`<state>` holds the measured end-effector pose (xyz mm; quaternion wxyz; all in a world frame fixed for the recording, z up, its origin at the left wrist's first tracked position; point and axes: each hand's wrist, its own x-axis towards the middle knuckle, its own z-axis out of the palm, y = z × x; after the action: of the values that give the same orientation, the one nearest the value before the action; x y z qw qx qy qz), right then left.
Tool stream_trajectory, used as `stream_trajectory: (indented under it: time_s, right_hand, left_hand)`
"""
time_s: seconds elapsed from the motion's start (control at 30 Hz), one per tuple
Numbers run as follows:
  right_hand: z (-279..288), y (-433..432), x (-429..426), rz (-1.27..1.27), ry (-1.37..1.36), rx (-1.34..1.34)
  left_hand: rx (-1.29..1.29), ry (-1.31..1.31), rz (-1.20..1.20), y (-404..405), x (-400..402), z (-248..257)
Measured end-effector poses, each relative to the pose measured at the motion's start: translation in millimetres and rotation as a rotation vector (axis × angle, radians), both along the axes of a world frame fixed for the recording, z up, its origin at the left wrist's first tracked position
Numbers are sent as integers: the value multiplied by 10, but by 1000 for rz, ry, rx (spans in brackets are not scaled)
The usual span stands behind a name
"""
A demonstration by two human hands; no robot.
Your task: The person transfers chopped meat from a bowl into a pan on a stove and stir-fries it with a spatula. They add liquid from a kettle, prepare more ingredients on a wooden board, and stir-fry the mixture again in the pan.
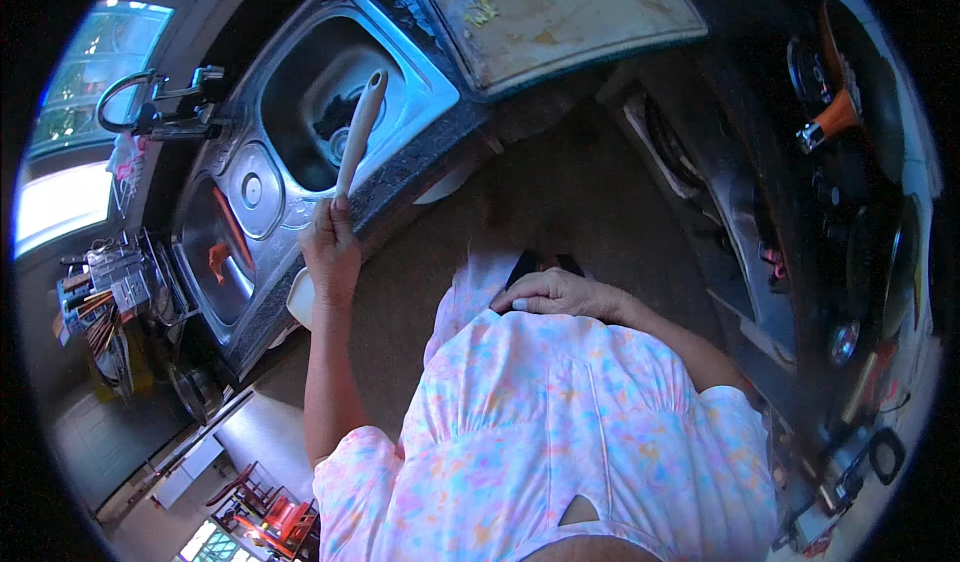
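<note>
My left hand (330,250) grips a long pale handle (364,123) with a hanging hole at its tip. The handle points up across the front rim of the steel sink (420,111). A pale, rounded piece (301,297) shows behind my left wrist; whether it belongs to the handle I cannot tell. Inside the sink bowl, dark scraps (337,115) lie around the drain. My right hand (559,292) is in front of my waist against the patterned dress (517,404), fingers together and partly curled. Its palm side is hidden.
A cutting board (555,29) with yellowish bits (480,12) lies on the counter ahead. A faucet (150,104) stands behind the sink. The second basin (206,239) holds orange pieces (219,262). Utensils (109,299) crowd the left. A wooden-handled pan (840,115) stands at right.
</note>
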<state>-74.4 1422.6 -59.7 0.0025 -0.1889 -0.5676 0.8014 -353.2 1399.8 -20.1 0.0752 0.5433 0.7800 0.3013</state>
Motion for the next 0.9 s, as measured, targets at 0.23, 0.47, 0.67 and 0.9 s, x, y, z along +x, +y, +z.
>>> stream_trajectory:
  time_s: [0.23, 0.47, 0.67, 0.9]
  right_hand:
    - [-78, 98, -211, 124, -33, 40]
    - [-594, 57, -412, -15, -72, 465]
    - [-213, 835, -660, -352, -195, 426]
    - [-16, 2111, -1235, -663, -193, 762]
  left_hand:
    - [-26, 29, 57, -91, -27, 75]
    - [-53, 94, 82, -166, -163, 78]
    - [-55, 17, 161, -53, -482, 23]
    - [-45, 23, 91, 513, -919, -75]
